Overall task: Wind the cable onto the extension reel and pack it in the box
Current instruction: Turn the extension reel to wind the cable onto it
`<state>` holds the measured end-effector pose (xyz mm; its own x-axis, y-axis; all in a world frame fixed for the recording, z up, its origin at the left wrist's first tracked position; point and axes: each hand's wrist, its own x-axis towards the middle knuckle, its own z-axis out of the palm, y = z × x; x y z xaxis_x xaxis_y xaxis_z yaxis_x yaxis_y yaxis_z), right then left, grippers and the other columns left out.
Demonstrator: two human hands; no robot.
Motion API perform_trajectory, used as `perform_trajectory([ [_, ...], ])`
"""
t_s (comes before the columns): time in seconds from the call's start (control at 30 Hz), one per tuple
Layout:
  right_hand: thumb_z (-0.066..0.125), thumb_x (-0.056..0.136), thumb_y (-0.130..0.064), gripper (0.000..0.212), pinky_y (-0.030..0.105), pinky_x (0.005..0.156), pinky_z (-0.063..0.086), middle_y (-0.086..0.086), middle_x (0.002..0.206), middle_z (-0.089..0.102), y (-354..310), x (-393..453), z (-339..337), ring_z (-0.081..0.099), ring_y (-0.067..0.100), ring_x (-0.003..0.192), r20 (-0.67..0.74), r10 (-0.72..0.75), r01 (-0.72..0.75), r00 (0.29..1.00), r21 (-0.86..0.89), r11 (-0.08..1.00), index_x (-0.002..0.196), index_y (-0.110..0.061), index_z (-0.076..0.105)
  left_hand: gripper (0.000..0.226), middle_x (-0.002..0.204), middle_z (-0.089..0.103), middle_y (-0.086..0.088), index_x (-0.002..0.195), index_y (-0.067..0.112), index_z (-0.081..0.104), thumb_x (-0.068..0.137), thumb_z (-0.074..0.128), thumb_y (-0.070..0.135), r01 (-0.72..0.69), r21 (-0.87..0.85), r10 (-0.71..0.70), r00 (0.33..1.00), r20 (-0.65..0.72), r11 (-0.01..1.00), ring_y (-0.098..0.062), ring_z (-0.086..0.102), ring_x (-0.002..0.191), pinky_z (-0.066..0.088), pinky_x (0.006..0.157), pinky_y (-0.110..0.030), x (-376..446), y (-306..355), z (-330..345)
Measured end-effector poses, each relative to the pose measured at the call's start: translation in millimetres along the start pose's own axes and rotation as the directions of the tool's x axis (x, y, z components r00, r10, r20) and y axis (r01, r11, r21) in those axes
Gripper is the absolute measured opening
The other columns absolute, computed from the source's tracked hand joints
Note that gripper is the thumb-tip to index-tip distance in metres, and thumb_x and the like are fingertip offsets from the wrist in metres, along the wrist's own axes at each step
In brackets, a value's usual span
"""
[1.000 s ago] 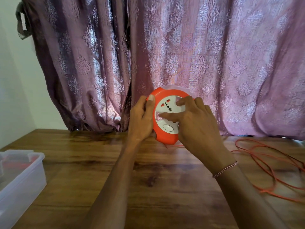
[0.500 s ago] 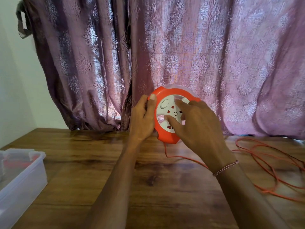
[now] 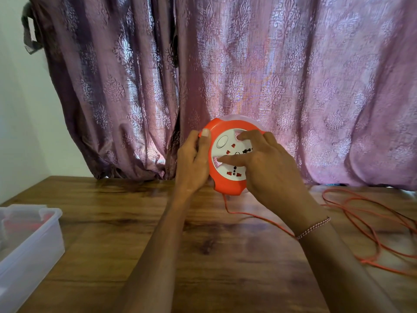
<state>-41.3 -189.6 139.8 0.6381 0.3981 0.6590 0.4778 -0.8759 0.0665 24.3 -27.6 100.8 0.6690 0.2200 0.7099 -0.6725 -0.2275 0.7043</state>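
An orange extension reel [image 3: 228,186] with a white socket face is held upright above the wooden table [image 3: 203,256]. My left hand [image 3: 193,163] grips its left rim, thumb on the orange edge. My right hand [image 3: 268,168] lies across the white face, fingertips pressed into its finger holes. A thin orange cable [image 3: 365,224] leaves the reel's bottom, passes under my right wrist and lies in loose loops on the table at the right. A clear plastic box [image 3: 27,247] stands at the table's left edge.
A purple patterned curtain [image 3: 225,75] hangs right behind the reel along the table's far edge. A pale wall [image 3: 20,109] is at the left. Something red shows dimly inside the box.
The white socket face has turned under my right hand: the round button moved from the bottom to the upper left. More cable shows below the reel. My left hand has stayed put.
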Motion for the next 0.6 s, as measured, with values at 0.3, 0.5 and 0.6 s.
perform_trajectory([
  [0.3, 0.066, 0.076, -0.047, 0.061, 0.039, 0.076, 0.050, 0.007, 0.113, 0.053, -3, -3, 12, 0.057, 0.030, 0.104, -0.102, 0.203, -0.200, 0.974, 0.034, 0.979, 0.132, -0.055, 0.044, 0.035, 0.063, 0.053, 0.016, 0.074, 0.029, 0.045, 0.105, 0.045, 0.044, -0.015, 0.024, 0.015, 1.000, -0.002, 1.000, -0.005, 0.046, 0.062, 0.043, 0.062, -0.034, 0, -1, 2],
  [0.5, 0.049, 0.083, -0.070, 0.063, 0.040, 0.073, 0.053, 0.001, 0.097, 0.074, -1, 1, 7, 0.064, 0.033, 0.093, -0.157, 0.300, -0.298, 0.941, 0.040, 0.954, 0.136, -0.036, 0.051, 0.035, 0.068, 0.060, 0.012, 0.076, 0.030, 0.049, 0.102, 0.044, 0.053, -0.007, 0.007, 0.007, 1.000, -0.017, 1.000, -0.004, 0.054, 0.064, 0.049, 0.062, -0.031, 1, -3, 2],
  [0.6, 0.055, 0.090, -0.052, 0.045, 0.041, 0.073, 0.052, 0.005, 0.097, 0.071, 2, 1, 1, 0.060, 0.033, 0.094, -0.142, 0.238, -0.232, 0.961, 0.055, 0.971, 0.129, -0.032, 0.059, 0.036, 0.067, 0.057, 0.009, 0.075, 0.029, 0.048, 0.104, 0.045, 0.049, -0.009, 0.028, 0.009, 1.000, -0.014, 1.000, -0.006, 0.053, 0.063, 0.048, 0.061, -0.034, 1, -5, 3],
])
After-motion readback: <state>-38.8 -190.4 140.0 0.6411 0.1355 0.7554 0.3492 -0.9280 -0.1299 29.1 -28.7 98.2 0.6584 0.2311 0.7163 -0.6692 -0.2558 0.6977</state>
